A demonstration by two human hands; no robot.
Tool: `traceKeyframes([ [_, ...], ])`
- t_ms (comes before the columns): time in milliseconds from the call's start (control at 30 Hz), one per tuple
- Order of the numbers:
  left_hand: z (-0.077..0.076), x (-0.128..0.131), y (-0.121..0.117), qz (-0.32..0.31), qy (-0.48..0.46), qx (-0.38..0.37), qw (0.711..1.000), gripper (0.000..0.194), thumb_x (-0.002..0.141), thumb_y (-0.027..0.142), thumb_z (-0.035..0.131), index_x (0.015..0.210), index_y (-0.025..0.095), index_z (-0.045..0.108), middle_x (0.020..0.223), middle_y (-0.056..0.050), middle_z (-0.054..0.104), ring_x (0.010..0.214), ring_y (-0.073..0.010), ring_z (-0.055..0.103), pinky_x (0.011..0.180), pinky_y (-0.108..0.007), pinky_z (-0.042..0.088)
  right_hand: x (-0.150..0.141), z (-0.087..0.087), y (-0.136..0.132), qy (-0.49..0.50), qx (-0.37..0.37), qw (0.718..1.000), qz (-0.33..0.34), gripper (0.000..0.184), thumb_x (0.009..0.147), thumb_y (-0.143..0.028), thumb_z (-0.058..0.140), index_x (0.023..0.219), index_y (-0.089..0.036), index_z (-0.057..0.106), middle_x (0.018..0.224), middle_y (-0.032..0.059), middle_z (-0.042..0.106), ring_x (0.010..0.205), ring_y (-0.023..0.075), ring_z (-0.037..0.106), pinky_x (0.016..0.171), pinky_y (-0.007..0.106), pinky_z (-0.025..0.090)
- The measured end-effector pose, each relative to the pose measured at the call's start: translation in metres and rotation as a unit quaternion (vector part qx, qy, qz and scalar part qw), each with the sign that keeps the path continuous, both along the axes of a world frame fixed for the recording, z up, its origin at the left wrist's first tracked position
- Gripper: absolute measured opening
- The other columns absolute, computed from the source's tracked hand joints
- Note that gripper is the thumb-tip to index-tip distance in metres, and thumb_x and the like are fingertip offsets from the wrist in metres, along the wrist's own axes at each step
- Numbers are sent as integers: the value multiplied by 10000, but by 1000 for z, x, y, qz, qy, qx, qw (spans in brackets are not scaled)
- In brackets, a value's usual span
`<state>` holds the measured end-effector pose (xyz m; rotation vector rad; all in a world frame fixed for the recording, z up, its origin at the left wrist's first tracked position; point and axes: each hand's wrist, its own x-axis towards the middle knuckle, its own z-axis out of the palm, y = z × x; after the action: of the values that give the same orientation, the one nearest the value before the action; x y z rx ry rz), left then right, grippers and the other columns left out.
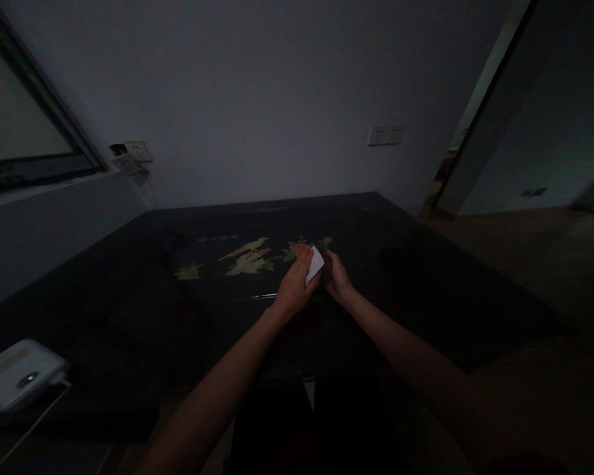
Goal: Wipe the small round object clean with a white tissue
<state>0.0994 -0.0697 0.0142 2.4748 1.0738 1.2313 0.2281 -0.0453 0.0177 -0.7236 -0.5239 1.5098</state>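
Note:
My left hand (297, 282) is closed on a white piece of paper or tissue (315, 264). Beside it, my right hand (340, 276) grips a dark brownish object (327, 269), whose kind is too dim to make out. The paper lies against or very near the side of that object. Both hands are close together, above a dark tabletop (247, 323) decorated with a bird and flower picture (250, 260). Part of the picture's pink flower is hidden behind my left hand.
At the left, a white box-shaped device (17, 373) with a cable sits on a dark surface. Wall sockets (385, 136) are behind the table, with more sockets (137, 152) by the window at left. The room is very dim.

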Motion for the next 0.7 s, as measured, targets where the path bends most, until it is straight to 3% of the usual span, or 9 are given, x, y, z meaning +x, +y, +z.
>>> traceKeyframes([
  [133, 1, 0, -1, -4, -2, 3, 1000, 576, 927, 316, 447, 1465, 162, 312, 1500, -177, 372, 1406, -247, 328, 1139, -468, 319, -1, -1, -2, -13, -15, 1000, -9, 183, 823, -336, 536, 739, -228, 658, 556, -51, 656, 581, 153, 645, 615, 256, 500],
  [333, 2, -1, 0, -31, 14, 31, 999, 617, 904, 231, 467, 1486, 175, 272, 1517, -169, 344, 1423, -246, 291, 1155, -479, 291, -3, 0, -5, -14, -7, 1000, -4, 181, 830, -327, 542, 754, -222, 669, 633, -35, 694, 672, 160, 666, 672, 261, 505],
  [467, 4, -1, -1, -65, 37, 59, 995, 652, 883, 158, 455, 1499, 163, 242, 1525, -173, 324, 1436, -240, 257, 1168, -482, 267, -4, 2, -7, -10, -20, 1000, -16, 183, 842, -293, 531, 757, -217, 675, 652, -38, 701, 655, 136, 645, 633, 227, 492],
  [700, 7, -2, -4, -80, 53, 80, 992, 675, 855, 128, 478, 1493, 195, 268, 1519, -155, 343, 1413, -229, 314, 1161, -481, 281, -2, -2, -4, -2, -26, 999, -31, 170, 828, -309, 561, 739, -217, 672, 664, -39, 706, 630, 133, 633, 590, 227, 483],
])
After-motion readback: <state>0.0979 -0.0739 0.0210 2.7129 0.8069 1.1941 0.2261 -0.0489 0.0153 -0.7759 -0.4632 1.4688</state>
